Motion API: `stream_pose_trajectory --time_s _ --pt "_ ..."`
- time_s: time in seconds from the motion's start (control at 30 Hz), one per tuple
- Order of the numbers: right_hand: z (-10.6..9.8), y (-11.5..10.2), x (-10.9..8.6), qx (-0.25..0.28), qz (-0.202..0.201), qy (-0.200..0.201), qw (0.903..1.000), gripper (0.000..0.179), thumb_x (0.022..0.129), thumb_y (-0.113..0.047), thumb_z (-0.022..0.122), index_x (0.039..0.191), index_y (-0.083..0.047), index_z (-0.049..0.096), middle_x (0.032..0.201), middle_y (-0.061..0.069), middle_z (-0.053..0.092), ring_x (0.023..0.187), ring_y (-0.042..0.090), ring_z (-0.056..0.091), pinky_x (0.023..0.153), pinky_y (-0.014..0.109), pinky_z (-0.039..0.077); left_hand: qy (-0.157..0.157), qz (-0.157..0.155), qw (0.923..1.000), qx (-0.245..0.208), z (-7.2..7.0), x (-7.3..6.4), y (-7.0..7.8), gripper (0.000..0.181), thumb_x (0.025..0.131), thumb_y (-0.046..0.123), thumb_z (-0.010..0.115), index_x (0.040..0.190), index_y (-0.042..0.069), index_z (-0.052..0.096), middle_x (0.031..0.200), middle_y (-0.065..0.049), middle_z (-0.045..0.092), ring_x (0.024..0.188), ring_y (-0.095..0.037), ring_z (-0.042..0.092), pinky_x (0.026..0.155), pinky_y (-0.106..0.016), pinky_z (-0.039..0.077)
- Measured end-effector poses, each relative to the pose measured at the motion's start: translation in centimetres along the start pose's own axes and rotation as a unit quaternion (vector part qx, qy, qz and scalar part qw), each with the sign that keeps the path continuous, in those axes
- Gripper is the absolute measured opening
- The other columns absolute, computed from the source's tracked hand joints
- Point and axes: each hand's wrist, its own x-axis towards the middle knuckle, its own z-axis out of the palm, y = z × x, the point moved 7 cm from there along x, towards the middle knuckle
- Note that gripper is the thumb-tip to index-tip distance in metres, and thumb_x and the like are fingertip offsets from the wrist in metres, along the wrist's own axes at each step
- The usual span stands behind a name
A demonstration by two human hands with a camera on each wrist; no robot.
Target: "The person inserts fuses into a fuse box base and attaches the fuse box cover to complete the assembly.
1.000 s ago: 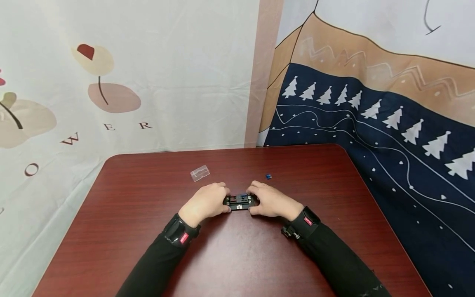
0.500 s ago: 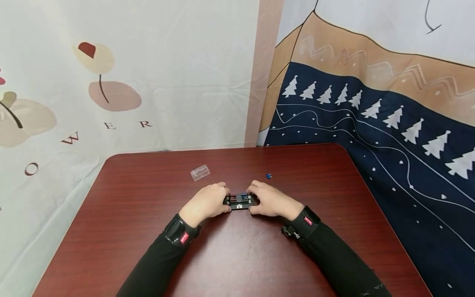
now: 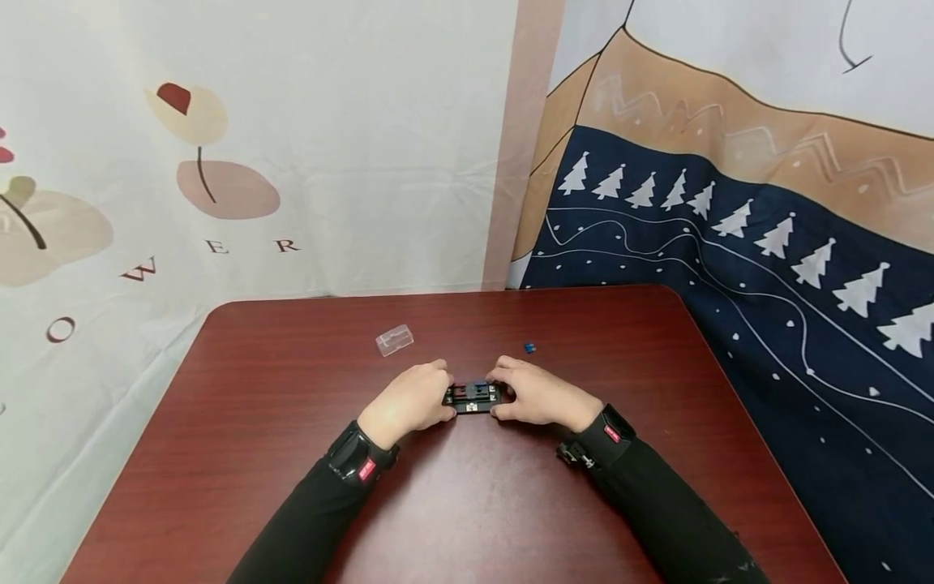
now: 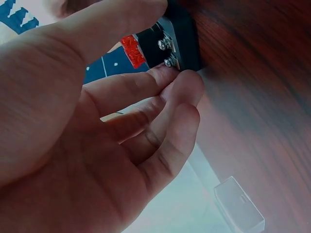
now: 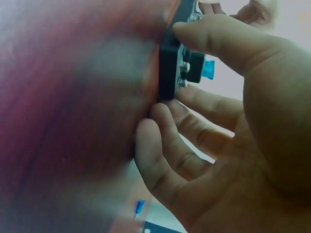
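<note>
A small black fuse block (image 3: 472, 408) lies on the table between both hands. Its left end is pinched between the thumb and fingers of my left hand (image 3: 409, 399); my right hand (image 3: 543, 396) grips the right end the same way. A red blade fuse (image 4: 132, 51) stands out of the block near metal screws (image 4: 165, 45) in the left wrist view. At the other end, a blue fuse (image 5: 208, 69) shows in the right wrist view. The remaining fingers of each hand curl in beside the block's far side, close to the tabletop.
Beyond the left hand lies a clear plastic cover (image 3: 395, 340). A loose blue blade fuse (image 3: 529, 348) lies on the reddish-brown table (image 3: 292, 357) behind the right hand. Printed cloths (image 3: 379, 146) hang behind the table's back edge.
</note>
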Motion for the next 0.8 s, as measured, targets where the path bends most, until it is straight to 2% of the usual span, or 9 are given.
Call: stream_pose_trajectory --time_s 0.17,0.33,0.53,0.63,0.8 --pt "-1.0 0.1 -0.5 0.0 -0.005 0.002 1.0 0.038 0.104 -0.028 0.075 0.139 -0.013 0.072 0.123 -0.002 0.067 0.1 0.013 0.062 0.09 0.035 0.055 0.001 0.009 0.9999 0.014 0.2 0.0 0.0 0.028 0.092 0.03 0.091 0.104 0.007 0.08 0.104 -0.005 0.066 0.085 -0.021 0.065 0.087 -0.041 0.06" --pt "-2.4 1.2 -0.6 -0.026 0.014 0.049 0.9984 0.026 0.108 -0.024 0.07 0.13 -0.013 0.077 0.124 0.003 0.073 0.109 0.019 0.069 0.1 0.045 0.058 -0.008 0.003 0.9998 0.02 0.1 0.0 -0.1 0.032 0.093 0.031 0.09 0.108 0.005 0.081 0.111 -0.007 0.068 0.095 -0.026 0.071 0.095 -0.044 0.062" --pt "-4.5 3.9 -0.8 -0.057 0.104 0.131 0.9842 0.012 0.103 -0.025 0.075 0.107 -0.015 0.081 0.105 0.003 0.077 0.088 0.021 0.068 0.08 0.045 0.058 -0.011 -0.002 0.9998 0.015 0.2 0.0 -0.1 0.032 0.094 0.031 0.089 0.111 0.005 0.081 0.112 -0.007 0.068 0.097 -0.026 0.072 0.096 -0.044 0.062" --pt "-5.2 4.7 -0.9 -0.054 0.137 0.148 0.9779 0.014 0.102 -0.025 0.076 0.106 -0.013 0.081 0.099 0.004 0.076 0.079 0.02 0.063 0.072 0.04 0.054 -0.008 -0.002 0.9999 0.014 0.2 0.0 -0.1 0.032 0.093 0.03 0.089 0.111 0.005 0.081 0.11 -0.007 0.068 0.095 -0.025 0.072 0.096 -0.044 0.062" --pt "-5.4 5.8 -0.7 -0.044 0.175 0.162 0.9701 0.018 0.102 -0.026 0.077 0.108 -0.01 0.081 0.097 0.006 0.074 0.076 0.02 0.063 0.067 0.036 0.05 -0.011 -0.001 0.9998 0.018 0.0 0.0 0.1 0.033 0.093 0.03 0.089 0.112 0.005 0.081 0.11 -0.008 0.068 0.097 -0.026 0.072 0.098 -0.044 0.062"
